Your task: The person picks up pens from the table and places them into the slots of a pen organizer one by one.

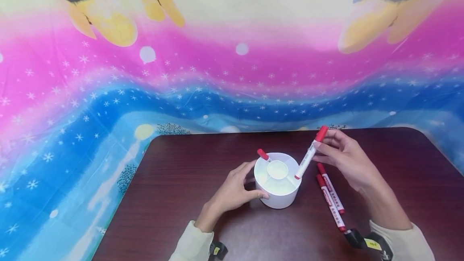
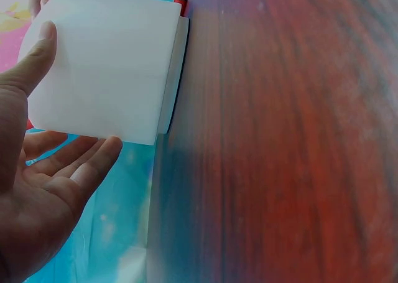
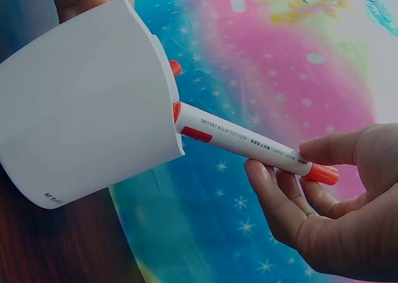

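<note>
A round white pen holder (image 1: 279, 201) with a central cup and divided outer compartments stands on the table. My left hand (image 1: 237, 190) holds it from the left, thumb against its front and fingers round the far side, as the left wrist view also shows. One marker's red cap (image 1: 263, 154) sticks up from a rear left compartment. Between thumb and fingers, my right hand (image 1: 344, 154) pinches a white marker (image 3: 249, 142) near its red cap. That marker slants, its lower end just inside the holder's right rim. What lies deeper in the holder is hidden in the right wrist view.
Two red-capped markers, one outer (image 1: 333, 196) and one nearer the holder (image 1: 330, 206), lie side by side right of it, close to my right wrist. The dark wooden table (image 1: 174, 180) ends at a patterned cloth (image 1: 224, 75) behind. Black straps with devices circle both wrists.
</note>
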Demonstrator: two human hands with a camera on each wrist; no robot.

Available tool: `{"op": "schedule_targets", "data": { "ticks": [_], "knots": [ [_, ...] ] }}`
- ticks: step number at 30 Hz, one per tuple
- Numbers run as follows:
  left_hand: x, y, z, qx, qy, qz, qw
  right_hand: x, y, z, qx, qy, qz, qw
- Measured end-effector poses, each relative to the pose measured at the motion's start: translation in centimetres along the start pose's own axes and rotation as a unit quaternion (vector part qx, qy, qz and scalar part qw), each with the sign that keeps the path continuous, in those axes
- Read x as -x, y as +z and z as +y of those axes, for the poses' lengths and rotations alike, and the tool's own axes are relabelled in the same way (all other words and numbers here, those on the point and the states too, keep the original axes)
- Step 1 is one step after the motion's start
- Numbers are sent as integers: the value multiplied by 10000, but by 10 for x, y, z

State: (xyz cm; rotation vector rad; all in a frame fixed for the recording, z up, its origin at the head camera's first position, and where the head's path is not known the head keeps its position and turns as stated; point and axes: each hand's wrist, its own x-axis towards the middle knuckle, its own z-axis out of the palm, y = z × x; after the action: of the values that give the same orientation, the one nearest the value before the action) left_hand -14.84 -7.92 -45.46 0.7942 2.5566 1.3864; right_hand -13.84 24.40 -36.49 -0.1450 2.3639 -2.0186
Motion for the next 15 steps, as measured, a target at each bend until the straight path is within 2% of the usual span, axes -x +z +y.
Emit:
{"op": "schedule_targets", "data": {
  "ticks": [15],
  "knots": [
    [1,-1,2,-112,51,31,9999,0,5,0,-18,84,-42,10000]
  ]
}}
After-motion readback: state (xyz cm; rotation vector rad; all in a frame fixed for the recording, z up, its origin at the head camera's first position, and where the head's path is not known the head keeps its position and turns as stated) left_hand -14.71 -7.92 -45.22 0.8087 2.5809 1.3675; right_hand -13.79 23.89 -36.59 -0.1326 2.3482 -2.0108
